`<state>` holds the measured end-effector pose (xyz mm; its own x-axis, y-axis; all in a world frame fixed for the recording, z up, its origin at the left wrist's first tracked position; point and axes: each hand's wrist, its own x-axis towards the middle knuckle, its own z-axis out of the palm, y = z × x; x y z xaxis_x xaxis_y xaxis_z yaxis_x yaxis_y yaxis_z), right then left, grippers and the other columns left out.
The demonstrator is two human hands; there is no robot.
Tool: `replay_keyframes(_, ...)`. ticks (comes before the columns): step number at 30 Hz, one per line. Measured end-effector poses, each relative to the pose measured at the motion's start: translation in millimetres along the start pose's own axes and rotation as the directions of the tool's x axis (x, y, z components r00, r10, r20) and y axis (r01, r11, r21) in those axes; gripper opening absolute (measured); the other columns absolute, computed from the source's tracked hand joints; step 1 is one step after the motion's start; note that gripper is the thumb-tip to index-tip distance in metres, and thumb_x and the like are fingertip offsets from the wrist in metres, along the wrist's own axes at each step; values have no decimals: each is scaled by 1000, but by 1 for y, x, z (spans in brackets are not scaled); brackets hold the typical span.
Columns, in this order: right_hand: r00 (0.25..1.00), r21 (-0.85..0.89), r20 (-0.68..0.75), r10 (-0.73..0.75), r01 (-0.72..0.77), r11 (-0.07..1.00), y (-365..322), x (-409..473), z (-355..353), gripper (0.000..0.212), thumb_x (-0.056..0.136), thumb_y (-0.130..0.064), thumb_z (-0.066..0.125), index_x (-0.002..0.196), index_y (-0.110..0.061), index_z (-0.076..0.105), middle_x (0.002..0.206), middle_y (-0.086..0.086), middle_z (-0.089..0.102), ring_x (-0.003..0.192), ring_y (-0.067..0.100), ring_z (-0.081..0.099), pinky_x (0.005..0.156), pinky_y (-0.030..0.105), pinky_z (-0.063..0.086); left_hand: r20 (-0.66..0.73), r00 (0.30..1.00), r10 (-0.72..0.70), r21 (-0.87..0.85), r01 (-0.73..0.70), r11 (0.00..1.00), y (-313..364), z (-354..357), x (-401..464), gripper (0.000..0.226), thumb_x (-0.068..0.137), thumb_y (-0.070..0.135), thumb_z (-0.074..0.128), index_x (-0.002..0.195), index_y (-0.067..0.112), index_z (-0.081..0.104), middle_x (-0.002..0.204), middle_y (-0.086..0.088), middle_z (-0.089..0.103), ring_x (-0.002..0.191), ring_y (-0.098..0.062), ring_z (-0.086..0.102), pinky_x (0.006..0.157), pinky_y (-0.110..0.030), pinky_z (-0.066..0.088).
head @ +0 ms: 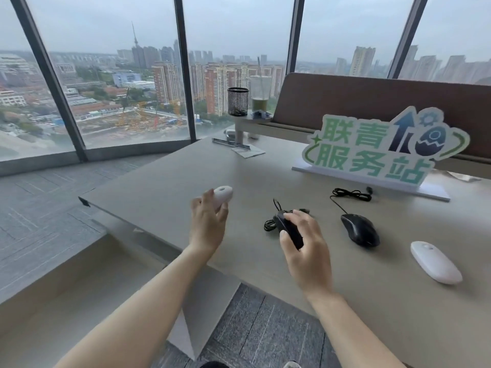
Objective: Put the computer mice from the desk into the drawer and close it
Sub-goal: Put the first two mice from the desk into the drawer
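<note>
We hold two mice above the desk (186, 166), one in each hand. Our left hand (208, 221) wraps its fingers around a small white mouse (222, 195), lifted near the desk's left part. Our right hand (305, 248) grips a black wired mouse (288, 229), thumb on its near side and fingers over its top; its cable (271, 221) hangs bunched just behind it, though whether the cable touches the surface is hard to tell from this angle.

Two more mice lie on the desk to the right. A second black mouse (360, 229) rests flat, its cord (350, 193) running back to a coil beside the base of a standing sign (372, 147) with green characters. Nearer the desk's front edge, well to the right, lies a flat white mouse (435, 262).

At the far end, a mesh pen cup (238, 101) and a plastic cup (260, 92) with a green drink stand on a raised shelf.
</note>
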<state>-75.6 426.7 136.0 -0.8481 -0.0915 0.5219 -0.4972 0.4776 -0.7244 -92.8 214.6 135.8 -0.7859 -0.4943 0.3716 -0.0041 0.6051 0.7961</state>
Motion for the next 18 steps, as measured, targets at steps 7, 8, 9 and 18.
replay_keyframes(7, 995, 443, 9, -98, 84, 893, -119, -8, 47, 31, 88, -16, 59, 115, -29, 66, 123, -7, 61, 120, 5, 55, 99, 16, 42, -257, 961, -101, 65, 122, 990, -60, -140, -33, 47, 93, 28, 53, 137, 17, 42, 117, -7, 40, 94, -21, 47, 81, -34, 39)
replay_keyframes(8, 995, 500, 41, -91, 59, 864, -133, -11, 57, 29, 88, -15, 59, 114, -28, 67, 122, -7, 62, 118, 6, 56, 97, 16, 43, -272, 952, -140, 74, 166, 983, -75, -156, -38, 46, 94, 29, 53, 137, 17, 42, 119, -10, 42, 93, -22, 46, 79, -35, 40)
replay_keyframes(9, 993, 541, 75, -91, 36, 840, -145, -15, 67, 27, 89, -15, 60, 113, -26, 67, 120, -6, 62, 115, 7, 58, 95, 14, 44, -290, 940, -181, 84, 214, 973, -90, -170, -43, 46, 94, 29, 52, 137, 17, 42, 121, -14, 43, 92, -23, 46, 78, -36, 41)
replay_keyframes(18, 857, 423, 513, -56, -196, 885, -170, -66, 205, 25, 91, -21, 62, 116, -25, 66, 115, -10, 62, 106, -1, 57, 92, 11, 42, -300, 774, -558, 159, 617, 771, -216, -231, -87, 57, 94, 36, 50, 145, 15, 38, 131, -21, 38, 87, -29, 47, 92, -42, 43)
